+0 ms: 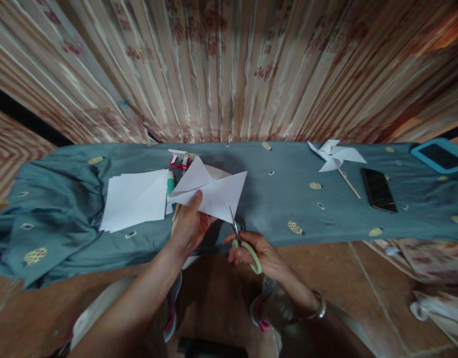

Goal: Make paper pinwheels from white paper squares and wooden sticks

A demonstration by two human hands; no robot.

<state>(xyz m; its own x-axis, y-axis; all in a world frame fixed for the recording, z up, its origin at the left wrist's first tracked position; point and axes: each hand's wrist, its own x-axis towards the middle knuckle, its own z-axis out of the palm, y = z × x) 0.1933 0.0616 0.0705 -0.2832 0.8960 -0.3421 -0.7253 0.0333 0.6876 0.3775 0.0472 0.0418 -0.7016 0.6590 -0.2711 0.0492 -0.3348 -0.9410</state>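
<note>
My left hand (193,221) is closed on a white sheet of paper (217,196), thumb on top and fingers beneath. Slits run in from the sheet's corners, and its flaps stand slightly apart. In my right hand (256,251) is a pair of scissors (255,258) with pale green handles. The scissor blades are at the lower right edge of the paper, partly over it. Left of the paper lie a stack of white sheets (135,199) and a green-and-white glue stick (171,183). Behind it is a small red box (179,160) with its lid up.
A white paper pinwheel (335,156) on a wooden stick lies to the right, beside a black phone (378,190) and a blue-framed tablet (440,155). Everything rests on a green patterned cloth (269,209), bunched at the left. A patterned curtain (229,74) hangs behind.
</note>
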